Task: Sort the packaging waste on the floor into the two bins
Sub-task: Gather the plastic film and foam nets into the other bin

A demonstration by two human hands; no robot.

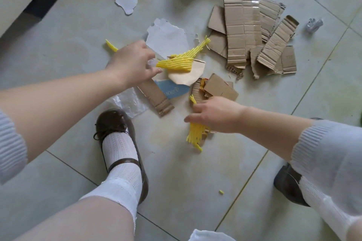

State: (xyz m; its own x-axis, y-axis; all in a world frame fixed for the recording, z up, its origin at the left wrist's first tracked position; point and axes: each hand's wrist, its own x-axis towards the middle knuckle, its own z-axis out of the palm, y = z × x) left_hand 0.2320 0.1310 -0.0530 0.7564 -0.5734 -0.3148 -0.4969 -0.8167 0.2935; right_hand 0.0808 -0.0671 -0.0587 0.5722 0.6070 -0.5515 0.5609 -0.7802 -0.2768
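Reaching down over the floor (68,49), both hands are in the waste pile. Left hand (133,62): fingers curled at the near end of a yellow foam net (178,60), apparently pinching it together with a bit of clear film; exact hold partly hidden by the knuckles. The net's long axis runs away from those fingers, up and to the right, lying over a beige paper scrap (188,76) and torn white paper (168,37).

Right hand (215,115): fingers curled over a second yellow foam net (195,135), which lies directly under the palm and sticks out toward the person; it looks gripped, though contact is hidden. Small cardboard pieces (219,86) sit just beyond these fingers.

Large corrugated cardboard sheets (242,29) lie well beyond the right hand. No bin is clearly identifiable.

Judgement: each net is already at its own hand; lifting along the strands should clear the paper beneath.
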